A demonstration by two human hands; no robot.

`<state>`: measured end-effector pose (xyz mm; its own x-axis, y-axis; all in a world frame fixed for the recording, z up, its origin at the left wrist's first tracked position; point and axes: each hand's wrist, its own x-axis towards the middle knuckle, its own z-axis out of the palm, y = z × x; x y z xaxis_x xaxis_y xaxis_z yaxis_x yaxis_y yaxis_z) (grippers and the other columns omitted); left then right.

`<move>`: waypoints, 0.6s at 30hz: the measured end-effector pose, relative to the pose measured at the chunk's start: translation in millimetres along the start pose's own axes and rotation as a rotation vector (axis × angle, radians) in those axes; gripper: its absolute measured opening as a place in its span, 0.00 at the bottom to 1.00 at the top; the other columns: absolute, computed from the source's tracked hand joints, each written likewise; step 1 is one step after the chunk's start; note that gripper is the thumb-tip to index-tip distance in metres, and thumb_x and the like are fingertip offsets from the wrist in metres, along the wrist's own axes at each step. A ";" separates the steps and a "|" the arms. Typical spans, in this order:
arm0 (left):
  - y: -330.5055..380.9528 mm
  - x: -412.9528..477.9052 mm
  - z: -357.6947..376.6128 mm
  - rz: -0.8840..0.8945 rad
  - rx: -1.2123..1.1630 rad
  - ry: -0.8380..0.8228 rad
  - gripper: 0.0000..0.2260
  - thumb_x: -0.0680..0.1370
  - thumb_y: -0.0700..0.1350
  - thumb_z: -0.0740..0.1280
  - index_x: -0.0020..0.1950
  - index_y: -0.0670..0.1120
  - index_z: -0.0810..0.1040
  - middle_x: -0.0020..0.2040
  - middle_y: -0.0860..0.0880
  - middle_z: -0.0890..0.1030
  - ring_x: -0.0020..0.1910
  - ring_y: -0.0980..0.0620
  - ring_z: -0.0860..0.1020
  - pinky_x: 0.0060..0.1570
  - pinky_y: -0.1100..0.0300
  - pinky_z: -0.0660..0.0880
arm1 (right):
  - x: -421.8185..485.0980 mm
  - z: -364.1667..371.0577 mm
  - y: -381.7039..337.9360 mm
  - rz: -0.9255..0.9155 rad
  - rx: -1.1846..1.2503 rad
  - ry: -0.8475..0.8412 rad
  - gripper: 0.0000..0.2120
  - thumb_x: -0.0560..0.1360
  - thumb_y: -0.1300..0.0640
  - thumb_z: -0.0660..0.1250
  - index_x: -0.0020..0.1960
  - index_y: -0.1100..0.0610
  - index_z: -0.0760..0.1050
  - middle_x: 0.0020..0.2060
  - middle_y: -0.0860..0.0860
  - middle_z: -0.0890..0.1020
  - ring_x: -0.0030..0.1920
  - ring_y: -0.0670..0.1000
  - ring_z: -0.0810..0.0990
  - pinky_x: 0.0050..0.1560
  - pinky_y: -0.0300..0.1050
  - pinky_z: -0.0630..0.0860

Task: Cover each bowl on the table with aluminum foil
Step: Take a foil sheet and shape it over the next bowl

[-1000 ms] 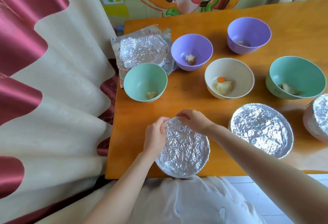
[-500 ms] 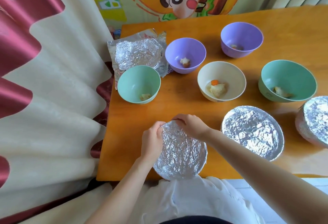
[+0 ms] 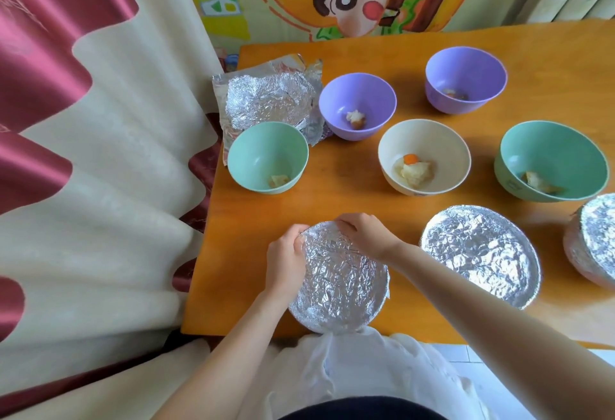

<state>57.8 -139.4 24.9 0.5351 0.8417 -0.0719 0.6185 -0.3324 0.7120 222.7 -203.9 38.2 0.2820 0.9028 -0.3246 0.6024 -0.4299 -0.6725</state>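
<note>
A foil-covered bowl (image 3: 339,281) sits at the table's near edge. My left hand (image 3: 285,258) grips its left rim, fingers curled over the foil. My right hand (image 3: 364,231) pinches the foil at the far rim. Two more foil-covered bowls stand to the right, one (image 3: 481,255) close by and one (image 3: 595,240) cut off by the frame. Uncovered bowls with bits of food stand behind: a green one (image 3: 266,156), a purple one (image 3: 357,105), a cream one (image 3: 424,156), another purple one (image 3: 466,78) and a large green one (image 3: 550,160).
Crumpled foil sheets (image 3: 269,100) lie at the table's far left corner. The orange wooden table (image 3: 332,200) ends just left of the bowls, where a red and cream curtain (image 3: 93,170) hangs. A cartoon play mat lies behind the table.
Both hands have kept working along the far rim of the foil-covered bowl, shifting only slightly. The camera has tilted a little, so the table sits lower in view.
</note>
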 end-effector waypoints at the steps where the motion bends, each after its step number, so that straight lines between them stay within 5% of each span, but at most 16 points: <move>1: -0.4 -0.5 0.7 0.001 0.001 0.005 0.12 0.79 0.34 0.59 0.58 0.44 0.79 0.47 0.49 0.83 0.44 0.53 0.80 0.43 0.61 0.76 | -1.0 2.8 0.4 -0.003 -0.006 0.014 0.13 0.81 0.58 0.56 0.57 0.60 0.78 0.50 0.57 0.82 0.51 0.59 0.78 0.49 0.47 0.69; 6: -2.7 -0.3 -0.4 -0.036 -0.037 -0.034 0.12 0.79 0.35 0.60 0.59 0.44 0.78 0.50 0.49 0.82 0.48 0.53 0.79 0.47 0.63 0.76 | -4.6 11.0 1.0 -0.007 -0.048 0.076 0.13 0.82 0.59 0.55 0.57 0.59 0.78 0.48 0.58 0.83 0.48 0.60 0.79 0.47 0.48 0.70; 11: -0.8 21.2 -16.4 -0.073 -0.144 -0.278 0.14 0.81 0.43 0.61 0.65 0.45 0.74 0.59 0.52 0.79 0.57 0.58 0.75 0.55 0.69 0.70 | 2.2 4.1 -5.2 -0.049 -0.124 -0.010 0.13 0.82 0.60 0.55 0.61 0.57 0.75 0.52 0.56 0.82 0.50 0.60 0.79 0.50 0.50 0.72; 18: 3.1 25.6 -9.6 0.031 -0.094 -0.321 0.13 0.82 0.40 0.58 0.63 0.44 0.77 0.54 0.50 0.81 0.51 0.55 0.78 0.44 0.76 0.70 | -2.6 0.5 -7.3 0.026 -0.120 -0.059 0.14 0.82 0.60 0.53 0.61 0.58 0.74 0.51 0.58 0.82 0.51 0.60 0.78 0.49 0.50 0.72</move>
<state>68.0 -114.8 32.0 0.7160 0.6499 -0.2548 0.5511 -0.3022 0.7777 217.2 -203.0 43.6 0.2568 0.8879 -0.3816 0.6812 -0.4464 -0.5802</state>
